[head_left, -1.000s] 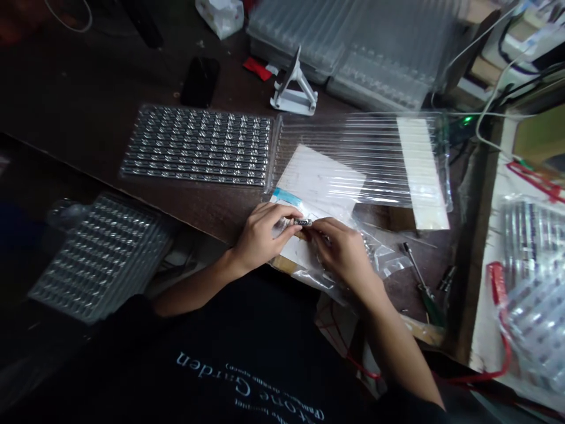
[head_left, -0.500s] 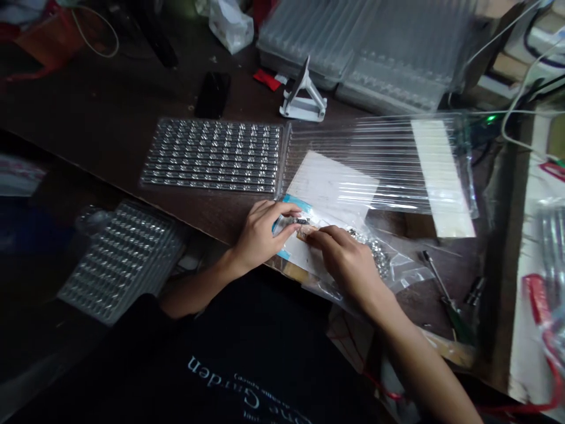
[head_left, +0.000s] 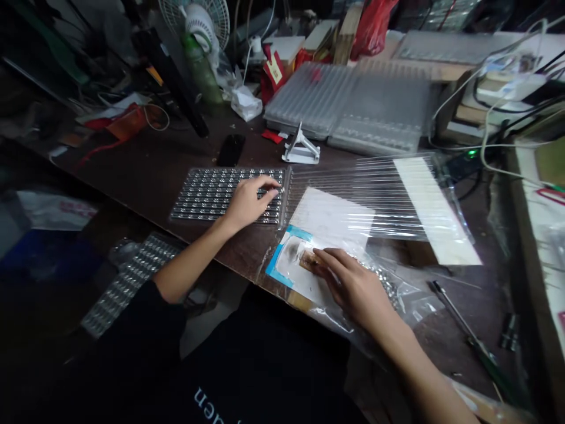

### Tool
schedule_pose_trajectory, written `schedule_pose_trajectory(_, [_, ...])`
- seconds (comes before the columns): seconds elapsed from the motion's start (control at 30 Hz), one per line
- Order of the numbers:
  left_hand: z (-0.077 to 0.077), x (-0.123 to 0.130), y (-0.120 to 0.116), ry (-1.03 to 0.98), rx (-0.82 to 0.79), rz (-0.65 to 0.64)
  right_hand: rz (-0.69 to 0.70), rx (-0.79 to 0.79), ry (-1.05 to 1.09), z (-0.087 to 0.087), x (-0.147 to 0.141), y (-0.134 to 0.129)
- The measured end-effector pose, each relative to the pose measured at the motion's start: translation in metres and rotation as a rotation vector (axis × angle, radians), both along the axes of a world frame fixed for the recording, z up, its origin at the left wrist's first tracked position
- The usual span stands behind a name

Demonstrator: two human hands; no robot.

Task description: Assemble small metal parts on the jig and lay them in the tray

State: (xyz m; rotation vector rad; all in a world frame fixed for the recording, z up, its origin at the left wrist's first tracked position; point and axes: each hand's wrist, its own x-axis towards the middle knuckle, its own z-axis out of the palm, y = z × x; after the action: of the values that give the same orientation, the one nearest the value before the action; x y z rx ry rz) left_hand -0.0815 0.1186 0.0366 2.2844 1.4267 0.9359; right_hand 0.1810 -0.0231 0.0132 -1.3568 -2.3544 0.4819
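Observation:
My left hand [head_left: 249, 202] is over the right end of a clear tray [head_left: 207, 191] filled with rows of small dark and shiny metal parts. Its thumb and index finger curl toward each other at the tray's edge; anything between the tips is too small to make out. My right hand [head_left: 353, 282] rests on a white board edged with blue tape [head_left: 276, 262]. Its fingers close on a small brown block [head_left: 306, 260], partly hidden under them. Beside that hand lies a clear bag of small shiny metal parts [head_left: 387, 285].
The tray's clear ribbed lid [head_left: 335, 176] lies right, with a white card strip [head_left: 435, 212]. Behind stand a white phone stand [head_left: 301, 150], a black phone [head_left: 231, 150] and stacked clear trays [head_left: 309, 97]. A screwdriver-like tool [head_left: 459, 318] lies right. More filled trays [head_left: 128, 288] sit lower left.
My left hand has moved from the white board, where it held a small dark part, up and left to the filled tray. My right hand stays at the brown block. The view has tilted up.

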Motion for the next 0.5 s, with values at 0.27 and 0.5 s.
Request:
schedule_pose_trajectory(0.27, [-0.004,0.001,0.041,0.008,-0.026,0.015,0.039,0.088,0.159,0.000,0.012,0.003])
schedule_pose_trajectory(0.5, [-0.016,-0.002,0.066,-0.019,-0.057,0.046,0.079,0.054,0.186,0.004,0.009,0.000])
